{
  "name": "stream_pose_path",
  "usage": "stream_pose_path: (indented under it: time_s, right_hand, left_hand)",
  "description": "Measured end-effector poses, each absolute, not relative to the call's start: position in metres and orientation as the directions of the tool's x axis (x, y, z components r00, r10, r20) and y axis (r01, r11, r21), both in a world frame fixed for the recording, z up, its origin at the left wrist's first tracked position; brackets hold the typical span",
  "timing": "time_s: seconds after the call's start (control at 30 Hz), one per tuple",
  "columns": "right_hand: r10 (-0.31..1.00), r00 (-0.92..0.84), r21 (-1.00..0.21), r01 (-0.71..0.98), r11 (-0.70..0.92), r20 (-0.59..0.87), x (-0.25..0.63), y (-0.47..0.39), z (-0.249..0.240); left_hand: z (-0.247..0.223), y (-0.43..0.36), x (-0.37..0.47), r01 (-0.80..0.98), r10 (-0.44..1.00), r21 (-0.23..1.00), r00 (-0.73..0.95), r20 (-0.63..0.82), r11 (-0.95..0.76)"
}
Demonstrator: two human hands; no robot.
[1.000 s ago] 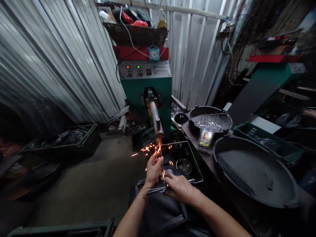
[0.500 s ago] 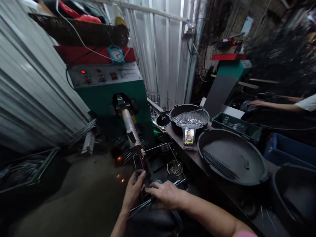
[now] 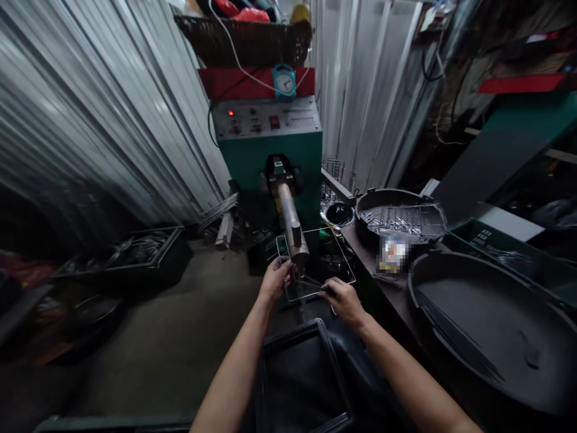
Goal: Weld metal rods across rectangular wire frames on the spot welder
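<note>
Wire frame [image 3: 303, 297] sat just below the middle of the view, its outline showing on both sides of the machine arm [image 3: 291, 216]; left hand [image 3: 274, 281] pinched its left side, fingers narrow, just beside the arm's tip; right hand [image 3: 345, 299] had its fingers closed narrow on a thin wire [image 3: 312, 281] by the near edge; couldn't tell if they gripped that edge too; tip-to-wire contact too small to tell.

Handling, my judgement: both hands needed to hold the frame level and still; the thin wire wanted squaring up with the tip, pinched lightly so it didn't skew; left fingertips were best kept clear of the tip, being closest.

Orientation: near edge ran left to right, rising slightly rightward; left side leaned up and a bit left; longer span looked left-right, but foreshortening left the true long axis unsure; thin wire's long axis slanted from the right fingers to the upper left, pointing at the tip.

Around it: stacked dark frames [image 3: 330, 355] at lower middle; green machine [image 3: 243, 174] at upper middle, red light [image 3: 231, 112] lit; round pan [image 3: 491, 300] holding dark rods [image 3: 457, 340] at right.
</note>
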State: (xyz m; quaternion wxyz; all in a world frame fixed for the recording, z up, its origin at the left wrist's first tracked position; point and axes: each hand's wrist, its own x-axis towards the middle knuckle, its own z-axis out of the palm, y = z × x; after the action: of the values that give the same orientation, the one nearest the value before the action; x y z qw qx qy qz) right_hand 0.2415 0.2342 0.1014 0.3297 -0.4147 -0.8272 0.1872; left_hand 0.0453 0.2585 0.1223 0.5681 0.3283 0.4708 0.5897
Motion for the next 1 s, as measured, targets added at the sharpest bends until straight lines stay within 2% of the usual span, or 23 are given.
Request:
stream_pose_path:
  time_s: [0.33,0.77,0.83,0.9,1.0]
  right_hand:
    - [0.804,-0.393,-0.567,0.571,0.593,0.445,0.235,0.270,0.111]
    - [0.797,-0.460,-0.472,0.643,0.603,0.390,0.236,0.289,0.131]
    - [0.799,-0.406,-0.519,0.610,0.598,0.444,0.240,0.282,0.135]
    - [0.827,-0.272,-0.624,0.553,0.553,0.492,0.247,0.267,0.131]
    - [0.920,0.022,-0.842,0.411,0.348,0.391,0.259,0.234,0.101]
  left_hand:
    - [0.119,0.299,0.042,-0.383,0.970,0.921,-0.189,-0.152,0.070]
    - [0.117,0.306,0.043,-0.345,0.952,0.935,-0.253,-0.174,0.079]
    - [0.121,0.306,0.040,-0.349,0.953,0.933,-0.240,-0.183,0.091]
    - [0.126,0.308,0.039,-0.363,0.954,0.926,-0.228,-0.195,0.103]
    - [0.134,0.313,0.042,-0.394,0.950,0.913,-0.233,-0.207,0.103]
